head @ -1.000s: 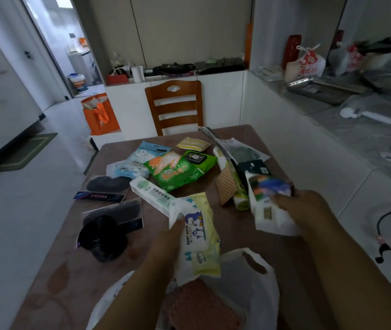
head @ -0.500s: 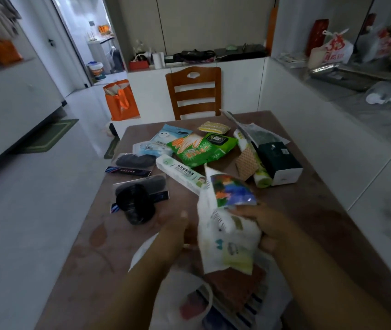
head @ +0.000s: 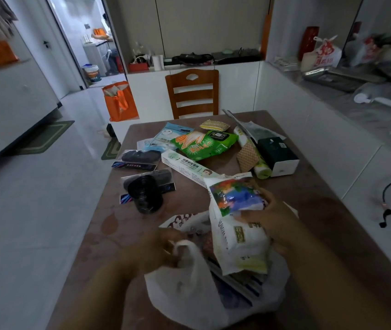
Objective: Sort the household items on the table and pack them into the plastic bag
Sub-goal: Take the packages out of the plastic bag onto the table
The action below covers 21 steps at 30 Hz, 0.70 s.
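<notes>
Head view showed the right hand (head: 270,217) gripping a white pack (head: 235,225) by its side, fingers curled round it, with the pack's lower end already inside the mouth of the plastic bag (head: 189,289). The left hand (head: 156,248) pinched the bag's near handle and rim, holding the mouth up and open. The bag lay on the table (head: 320,210) at its near edge, directly below both hands, with a few striped and reddish items visible inside.

Recommended procedure for the step in hand, as judged from this position: the left hand should hold the rim taut and wide so the pack's corners do not catch; the right hand should lower the pack along its long axis and lay it flat on the contents before letting go, since the film bag looked thin and likely to collapse.

Farther out, unsorted items remained on the table: a black roll (head: 145,195), a long white box (head: 185,166), a green pouch (head: 204,144), a dark box (head: 277,153) and a yellow sponge (head: 214,125). A wooden chair (head: 193,94) stood beyond the far edge.
</notes>
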Each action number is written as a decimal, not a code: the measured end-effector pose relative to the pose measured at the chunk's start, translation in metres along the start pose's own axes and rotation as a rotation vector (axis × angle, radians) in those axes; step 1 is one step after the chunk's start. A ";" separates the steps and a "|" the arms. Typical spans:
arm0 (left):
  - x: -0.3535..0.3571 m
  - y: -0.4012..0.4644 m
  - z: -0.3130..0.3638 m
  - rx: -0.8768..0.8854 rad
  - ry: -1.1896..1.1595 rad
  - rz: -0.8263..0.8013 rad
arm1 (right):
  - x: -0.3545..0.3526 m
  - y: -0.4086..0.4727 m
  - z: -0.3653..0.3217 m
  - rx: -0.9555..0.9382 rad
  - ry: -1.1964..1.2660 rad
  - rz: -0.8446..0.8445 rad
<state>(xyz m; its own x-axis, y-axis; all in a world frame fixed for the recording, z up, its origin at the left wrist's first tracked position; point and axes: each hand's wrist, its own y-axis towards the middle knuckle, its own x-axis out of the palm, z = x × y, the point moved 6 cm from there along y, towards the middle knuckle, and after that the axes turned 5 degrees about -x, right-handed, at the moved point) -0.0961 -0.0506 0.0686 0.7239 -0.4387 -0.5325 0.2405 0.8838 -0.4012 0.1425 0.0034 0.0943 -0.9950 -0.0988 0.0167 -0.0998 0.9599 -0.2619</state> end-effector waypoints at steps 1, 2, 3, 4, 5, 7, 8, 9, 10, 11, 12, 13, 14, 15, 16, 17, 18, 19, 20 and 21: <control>-0.010 -0.007 -0.001 0.027 -0.148 0.032 | 0.005 -0.002 0.004 0.010 -0.022 -0.004; -0.017 -0.014 -0.001 0.062 -0.281 0.061 | 0.011 -0.004 0.009 0.026 -0.023 -0.013; -0.023 -0.018 -0.003 0.086 -0.385 0.102 | 0.018 -0.005 0.017 0.046 -0.007 -0.034; -0.028 -0.023 -0.004 0.100 -0.468 0.143 | 0.026 -0.007 0.026 0.071 0.021 -0.068; -0.031 -0.026 -0.006 0.112 -0.537 0.174 | 0.033 -0.009 0.036 0.105 0.055 -0.117; -0.036 -0.031 -0.007 0.146 -0.619 0.199 | 0.048 -0.013 0.052 0.163 0.091 -0.212; -0.040 -0.034 -0.005 0.165 -0.631 0.194 | 0.055 -0.015 0.057 0.156 0.038 -0.241; -0.043 -0.037 -0.002 0.186 -0.625 0.182 | 0.061 -0.014 0.059 0.103 -0.125 -0.252; -0.045 -0.039 0.002 0.204 -0.598 0.160 | 0.067 -0.012 0.061 0.030 -0.340 -0.248; -0.044 -0.041 0.006 0.213 -0.543 0.132 | 0.075 -0.011 0.061 -0.047 -0.521 -0.239; -0.042 -0.042 0.009 0.206 -0.465 0.104 | 0.083 -0.011 0.062 -0.109 -0.641 -0.239; -0.038 -0.041 0.011 0.186 -0.396 0.076 | 0.090 -0.011 0.065 -0.142 -0.722 -0.244; -0.034 -0.041 0.011 0.161 -0.356 0.051 | 0.093 -0.011 0.067 -0.162 -0.801 -0.227; -0.032 -0.040 0.011 0.144 -0.351 0.031 | 0.093 -0.011 0.068 -0.191 -0.892 -0.201; -0.031 -0.040 0.011 0.130 -0.375 0.014 | 0.091 -0.011 0.067 -0.228 -0.966 -0.178; -0.032 -0.039 0.011 0.111 -0.420 0.009 | 0.090 -0.011 0.065 -0.259 -0.994 -0.159; -0.034 -0.038 0.012 0.091 -0.468 0.017 | 0.088 -0.011 0.064 -0.279 -0.978 -0.143; -0.036 -0.036 0.011 0.067 -0.500 0.034 | 0.087 -0.011 0.062 -0.298 -0.946 -0.131; -0.039 -0.034 0.011 0.038 -0.506 0.044 | 0.088 -0.010 0.059 -0.310 -0.912 -0.121; -0.040 -0.033 0.011 0.009 -0.486 0.052 | 0.089 -0.009 0.054 -0.329 -0.885 -0.110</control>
<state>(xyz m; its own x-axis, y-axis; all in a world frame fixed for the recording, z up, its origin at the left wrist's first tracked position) -0.1257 -0.0603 0.1106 0.9527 -0.2690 -0.1415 0.1998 0.9050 -0.3755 0.0555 -0.0285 0.0456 -0.6244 -0.2262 -0.7477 -0.3245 0.9458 -0.0151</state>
